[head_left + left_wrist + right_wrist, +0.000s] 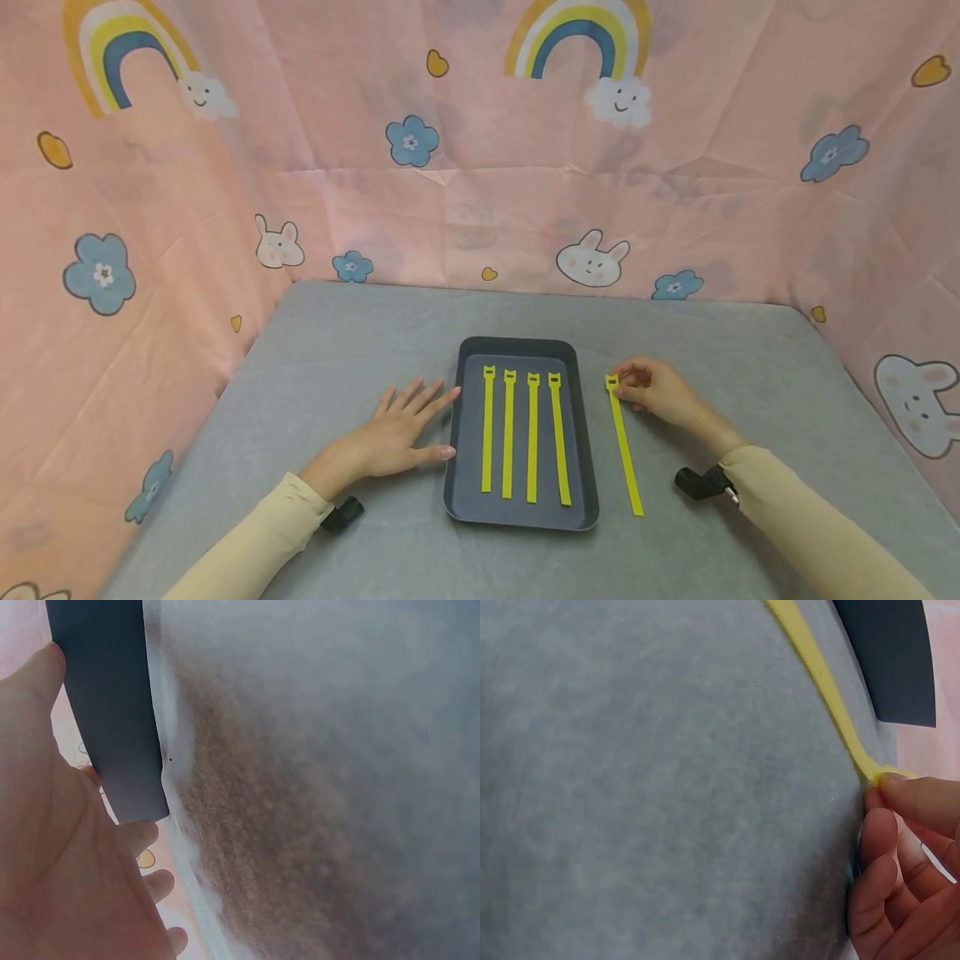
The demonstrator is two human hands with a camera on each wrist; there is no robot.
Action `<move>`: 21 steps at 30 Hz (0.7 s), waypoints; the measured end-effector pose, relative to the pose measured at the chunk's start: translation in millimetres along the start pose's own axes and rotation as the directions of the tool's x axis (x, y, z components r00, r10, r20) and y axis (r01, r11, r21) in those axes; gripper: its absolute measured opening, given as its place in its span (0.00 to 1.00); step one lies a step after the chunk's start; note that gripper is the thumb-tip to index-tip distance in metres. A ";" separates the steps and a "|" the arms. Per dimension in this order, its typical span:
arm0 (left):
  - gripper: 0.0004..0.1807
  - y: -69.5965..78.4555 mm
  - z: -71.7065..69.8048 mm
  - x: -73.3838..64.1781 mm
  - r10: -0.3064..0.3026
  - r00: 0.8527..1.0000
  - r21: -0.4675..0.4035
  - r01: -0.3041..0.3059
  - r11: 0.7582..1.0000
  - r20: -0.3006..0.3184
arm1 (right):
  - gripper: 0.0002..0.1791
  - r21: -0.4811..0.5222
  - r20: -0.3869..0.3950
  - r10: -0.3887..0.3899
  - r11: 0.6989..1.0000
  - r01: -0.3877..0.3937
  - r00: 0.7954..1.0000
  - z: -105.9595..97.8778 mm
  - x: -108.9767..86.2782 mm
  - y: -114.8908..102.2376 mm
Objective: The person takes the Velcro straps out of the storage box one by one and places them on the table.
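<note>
A dark grey rectangular tray [517,518] stands on the table, with several yellow hook-and-loop cable ties [532,442] laid side by side lengthwise in it. Just right of the tray, another yellow cable tie [626,454] lies along the grey surface. My right hand [660,392] pinches this tie at its slotted head between thumb and finger; in the right wrist view the head end bends up from the table. My left hand [397,437] is spread out at the tray's left side, its thumb and fingertips right at the tray wall [112,712].
The grey table [360,333] reaches back to a pink printed curtain [480,208], which also hangs along the left and right sides. A black wrist device [705,482] sits at my right cuff, and another [342,514] at my left.
</note>
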State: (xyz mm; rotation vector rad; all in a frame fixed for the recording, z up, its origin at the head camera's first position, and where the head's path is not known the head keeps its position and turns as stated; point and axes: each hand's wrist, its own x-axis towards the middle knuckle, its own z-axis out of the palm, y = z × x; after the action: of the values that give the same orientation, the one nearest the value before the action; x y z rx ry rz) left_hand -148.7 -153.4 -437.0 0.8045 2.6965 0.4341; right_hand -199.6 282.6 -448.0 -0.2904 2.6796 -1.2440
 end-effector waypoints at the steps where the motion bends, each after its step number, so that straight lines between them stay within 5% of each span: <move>1: 0.48 -0.1 0.1 0.0 -0.001 1.000 0.000 0.001 1.000 0.000 | 0.16 -0.002 -0.002 0.003 1.000 -0.003 1.000 0.4 0.1 0.4; 21: 0.48 0.1 0.0 -0.1 0.001 1.000 -0.003 -0.001 1.000 -0.001 | 0.13 -0.065 -0.083 -0.008 0.998 0.003 0.997 6.4 -0.7 3.5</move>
State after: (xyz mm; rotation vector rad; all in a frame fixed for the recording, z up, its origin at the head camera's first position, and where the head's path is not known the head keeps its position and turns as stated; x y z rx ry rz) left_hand -148.6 -153.4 -437.0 0.8054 2.6961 0.4391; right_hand -197.8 280.3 -454.6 -0.2603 2.7955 -1.1977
